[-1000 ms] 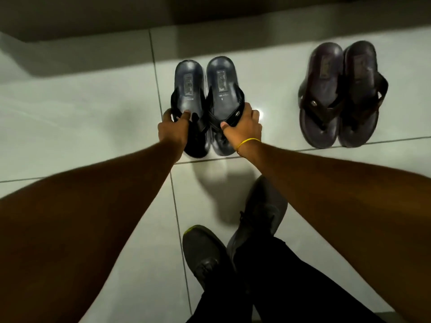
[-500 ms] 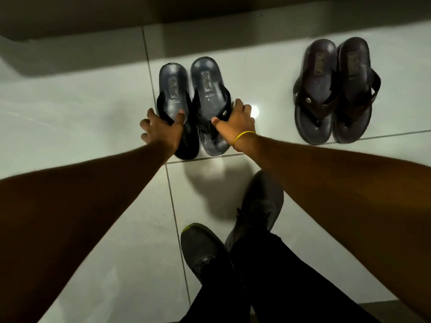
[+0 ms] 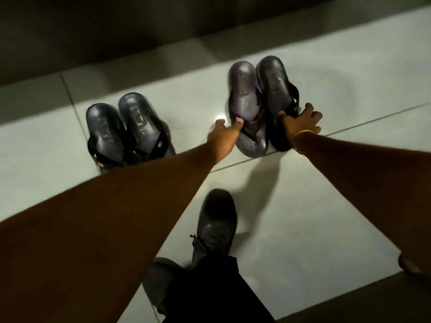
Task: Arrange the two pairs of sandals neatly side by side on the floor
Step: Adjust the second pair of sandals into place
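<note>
A pair of dark blue-grey sandals (image 3: 126,129) lies side by side on the pale tiled floor at the left, with nobody touching it. A pair of dark brown sandals (image 3: 258,101) lies to its right. My left hand (image 3: 225,136) grips the left brown sandal at its strap, thumb on the footbed. My right hand (image 3: 300,123), with a yellow band at the wrist, holds the right brown sandal by its strap and outer edge. My left forearm hides the toe ends of the blue-grey pair.
A dark wall base (image 3: 116,38) runs along the far side of the floor. My own dark shoes (image 3: 214,227) and black trouser leg stand on the tiles in front of the sandals. A darker strip borders the floor at the lower right.
Both hands let go of the blue-grey pair and moved right onto the brown pair. The view has swung right and tilted.
</note>
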